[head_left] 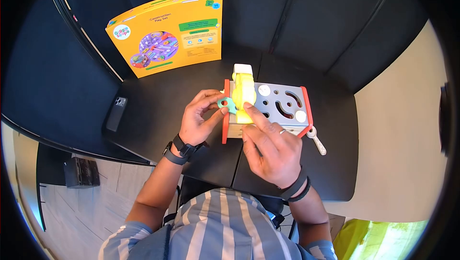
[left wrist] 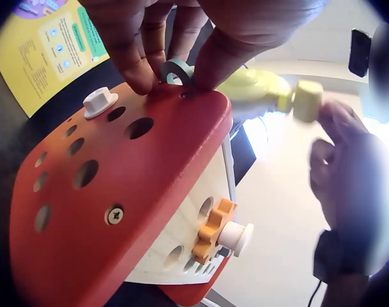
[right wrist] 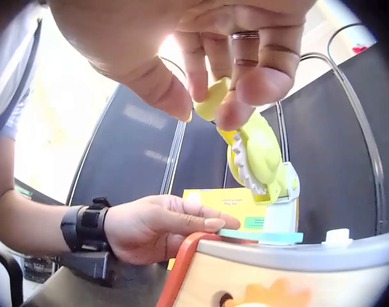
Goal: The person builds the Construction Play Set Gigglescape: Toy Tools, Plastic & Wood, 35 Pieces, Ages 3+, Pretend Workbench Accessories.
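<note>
A yellow-green toy tool (head_left: 244, 92) with a white toothed wheel (right wrist: 244, 165) stands on the grey top of a play box (head_left: 282, 104). My left hand (head_left: 196, 118) pinches the holed end of a teal strip (head_left: 231, 106) between thumb and fingers, over the box's red side panel (left wrist: 118, 166). The strip's other end lies under the tool's white base (right wrist: 279, 220). My right hand (head_left: 275, 152) reaches over the near edge, its index finger extended and touching the tool's yellow end (right wrist: 212, 101); the thumb stands apart from it.
A yellow box (head_left: 165, 35) stands at the back left. A phone (head_left: 116, 114) lies on the dark table (head_left: 163, 92) at the left. White knobs (head_left: 300, 116) sit on the play box, an orange gear (left wrist: 215, 231) is on its side, and a white wrench-like piece (head_left: 317, 141) lies right.
</note>
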Demonstrator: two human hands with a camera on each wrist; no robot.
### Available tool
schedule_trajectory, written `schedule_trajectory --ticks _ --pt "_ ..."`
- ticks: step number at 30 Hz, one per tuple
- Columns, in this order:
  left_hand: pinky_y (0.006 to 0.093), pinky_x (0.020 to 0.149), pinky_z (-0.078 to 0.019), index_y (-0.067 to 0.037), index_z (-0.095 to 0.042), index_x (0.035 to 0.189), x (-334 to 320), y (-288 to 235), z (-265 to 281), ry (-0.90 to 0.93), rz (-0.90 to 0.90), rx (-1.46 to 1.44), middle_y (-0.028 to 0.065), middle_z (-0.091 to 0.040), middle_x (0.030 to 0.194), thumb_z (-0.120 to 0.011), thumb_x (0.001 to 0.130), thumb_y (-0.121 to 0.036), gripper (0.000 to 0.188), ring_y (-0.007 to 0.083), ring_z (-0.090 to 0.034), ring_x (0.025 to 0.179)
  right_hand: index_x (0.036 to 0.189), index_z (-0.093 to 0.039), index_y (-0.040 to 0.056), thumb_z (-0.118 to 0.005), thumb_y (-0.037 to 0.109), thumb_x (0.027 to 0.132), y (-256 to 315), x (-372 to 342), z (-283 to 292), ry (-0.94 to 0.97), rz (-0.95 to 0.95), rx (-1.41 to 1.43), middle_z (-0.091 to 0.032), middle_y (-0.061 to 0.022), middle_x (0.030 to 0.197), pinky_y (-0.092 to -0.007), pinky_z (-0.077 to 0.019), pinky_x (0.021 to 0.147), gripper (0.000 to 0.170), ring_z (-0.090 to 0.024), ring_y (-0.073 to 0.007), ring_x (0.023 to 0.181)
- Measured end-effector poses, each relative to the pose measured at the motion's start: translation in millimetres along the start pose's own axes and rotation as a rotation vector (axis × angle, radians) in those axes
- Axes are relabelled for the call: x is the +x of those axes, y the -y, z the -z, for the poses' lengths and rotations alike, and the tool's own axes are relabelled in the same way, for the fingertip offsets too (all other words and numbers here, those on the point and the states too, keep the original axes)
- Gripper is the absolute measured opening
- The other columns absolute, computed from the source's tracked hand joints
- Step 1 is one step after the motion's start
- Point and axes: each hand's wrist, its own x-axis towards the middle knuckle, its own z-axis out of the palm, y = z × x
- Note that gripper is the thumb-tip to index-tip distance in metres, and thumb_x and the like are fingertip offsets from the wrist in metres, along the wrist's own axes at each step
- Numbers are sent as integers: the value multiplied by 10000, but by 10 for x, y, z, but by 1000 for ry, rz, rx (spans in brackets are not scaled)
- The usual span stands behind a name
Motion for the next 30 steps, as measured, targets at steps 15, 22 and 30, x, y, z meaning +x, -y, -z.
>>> schedule_trajectory --ticks 15,22,30 --pt "359 1077 -604 16 -759 1326 -36 -40 -51 -56 25 26 124 -674 1331 -791 979 -2 349 214 -702 1225 504 -443 129 -954 163 820 308 -320 494 88 -204 290 -405 -20 484 -357 -222 433 603 -331 -211 394" --pt "325 1045 -587 7 -782 1291 -16 -84 -82 -55 84 17 101 -671 1320 -789 955 39 337 187 -691 1209 896 -753 72 -936 193 825 282 -41 410 -75 -106 163 -751 -74 962 -295 -500 513 230 -671 -183 605" --pt "261 948 -563 68 -767 1257 20 -2 -52 -89 180 -215 71 -664 1291 -755 912 150 354 113 -668 1082 1076 -774 30 -924 251 860 250 85 327 -11 -165 81 -648 -209 1534 -316 -631 705 343 -805 -250 859"
